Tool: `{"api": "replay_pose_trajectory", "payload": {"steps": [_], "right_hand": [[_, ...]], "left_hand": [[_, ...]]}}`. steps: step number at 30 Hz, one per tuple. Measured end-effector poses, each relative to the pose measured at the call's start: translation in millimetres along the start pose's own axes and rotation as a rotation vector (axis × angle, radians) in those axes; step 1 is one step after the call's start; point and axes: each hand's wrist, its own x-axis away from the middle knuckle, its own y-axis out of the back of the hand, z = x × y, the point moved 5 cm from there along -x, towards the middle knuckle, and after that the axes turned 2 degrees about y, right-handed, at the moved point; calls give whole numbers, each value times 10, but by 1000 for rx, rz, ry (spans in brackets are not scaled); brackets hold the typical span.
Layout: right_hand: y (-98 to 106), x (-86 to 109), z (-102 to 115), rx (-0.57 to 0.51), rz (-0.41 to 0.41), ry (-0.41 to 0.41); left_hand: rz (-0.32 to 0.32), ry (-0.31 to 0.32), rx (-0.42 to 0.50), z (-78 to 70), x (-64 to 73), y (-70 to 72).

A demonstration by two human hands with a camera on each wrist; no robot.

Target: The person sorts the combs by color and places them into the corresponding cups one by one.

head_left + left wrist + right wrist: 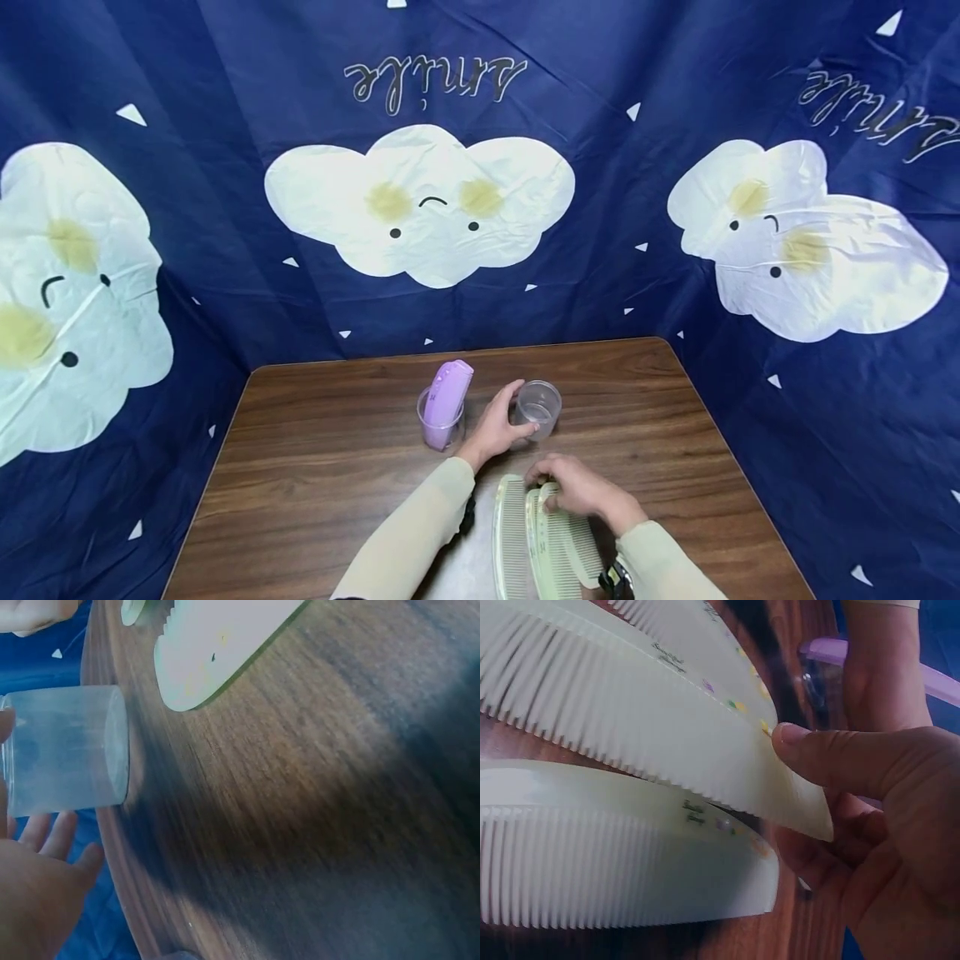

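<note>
My left hand [495,429] holds a clear plastic cup [538,408], thumb on its near side and a finger round the back. The cup stands upright near the middle of the table. My right hand [581,487] pinches the rounded end of a pale green comb [727,750] between thumb and fingers. Two similar combs lie beside it, one comb [510,533] to the left in the head view, and a printed comb [630,855] lowest in the right wrist view. Small flower prints and lettering mark their spines.
Left of my left hand, a second clear cup [422,414] holds a purple object [447,396] standing tilted in it. The brown wooden table [315,467] ends at a dark blue curtain [600,308] with cloud prints behind and at both sides.
</note>
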Motion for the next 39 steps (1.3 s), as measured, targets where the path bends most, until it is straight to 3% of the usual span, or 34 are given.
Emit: {"api": "replay_pose_trajectory", "payload": {"steps": [9, 16, 24, 39], "right_hand": [[49, 45, 7, 11, 89, -41], [132, 50, -6, 53, 102, -45], [179, 76, -11, 20, 98, -63], [350, 142, 12, -140, 67, -103]], "left_hand": [[-26, -16, -4, -2, 16, 0], [1, 20, -7, 15, -4, -11], [1, 23, -9, 48, -34, -27], [8, 37, 159, 84, -71, -48]]}}
